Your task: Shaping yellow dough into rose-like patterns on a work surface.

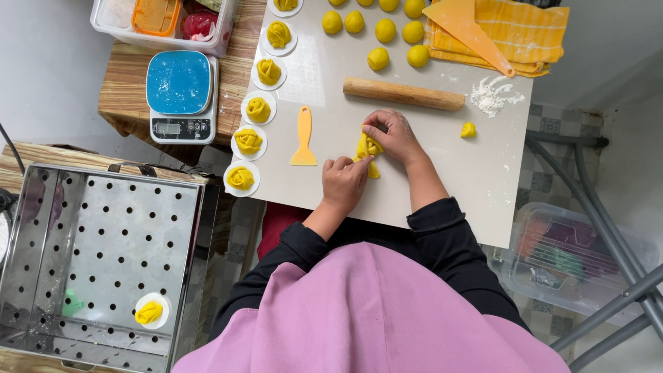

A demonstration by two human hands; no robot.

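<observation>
On the white work board (428, 186), my left hand (343, 183) and my right hand (392, 136) both pinch a piece of folded yellow dough (367, 148). The left fingers grip its near end, the right fingers its far end. A wooden rolling pin (404, 94) lies just beyond my right hand. A small yellow scraper (304, 137) rests to the left of the dough. A little dough scrap (468, 130) sits to the right.
Several rose-shaped dough pieces on white paper rounds (248, 141) line the board's left edge. Yellow dough balls (386, 30) sit at the back, beside a flour pile (492, 95) and a yellow cloth (514, 27). A blue scale (180, 97) and a perforated steel steamer tray (103, 262) stand left.
</observation>
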